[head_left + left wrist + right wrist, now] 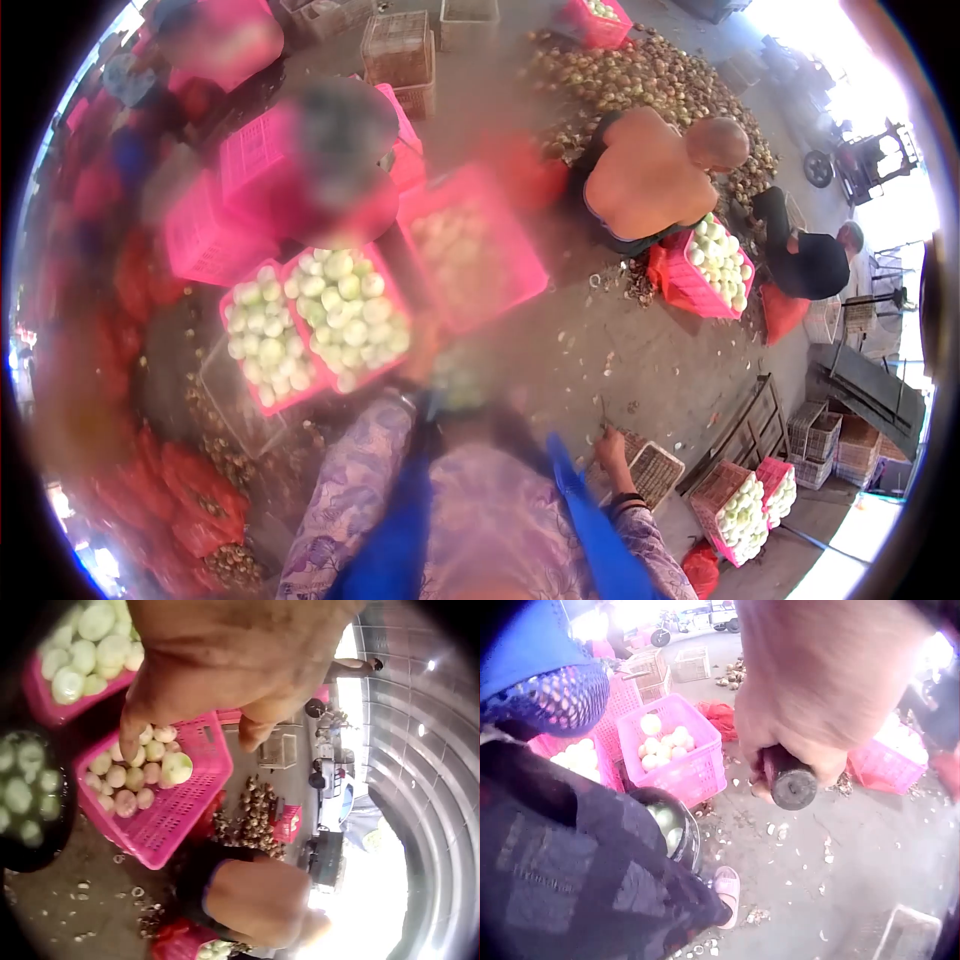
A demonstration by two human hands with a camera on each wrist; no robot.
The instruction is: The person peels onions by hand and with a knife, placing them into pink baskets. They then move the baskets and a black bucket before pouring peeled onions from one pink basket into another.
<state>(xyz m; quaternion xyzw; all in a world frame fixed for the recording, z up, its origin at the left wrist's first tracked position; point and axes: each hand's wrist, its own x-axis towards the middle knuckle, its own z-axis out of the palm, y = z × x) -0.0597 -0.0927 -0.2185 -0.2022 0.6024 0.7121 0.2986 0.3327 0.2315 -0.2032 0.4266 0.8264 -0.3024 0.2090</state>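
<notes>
The dark, round-ended tool handle (793, 787) is in the right hand (817, 697). The fingers are wrapped tight round it and the butt end faces the wrist camera. The working end is hidden behind the fist, so I cannot tell what tool it is. From the head camera I see that hand low on the right, just beside a grey wire crate (650, 472) on the floor. The left hand (247, 660) hovers over a pink plastic lattice crate (176, 821). Its fingers are loose and point down, with nothing in them that I can see. One fingertip is close above the pale peeled bulbs (135, 776) heaped at one end of that crate. Just beside the crate stands a dark round bowl (52, 851) holding more greenish-white bulbs. Farther out, two more pink crates (297, 398) stand side by side, filled to the brim with pale bulbs. The grey concrete floor (855, 855) around them is strewn with peel scraps. Beyond, a person with a bare back (650, 180) sits before a wide heap of brown unpeeled bulbs (650, 75). Red mesh sacks (200, 500) lie at the lower left.
</notes>
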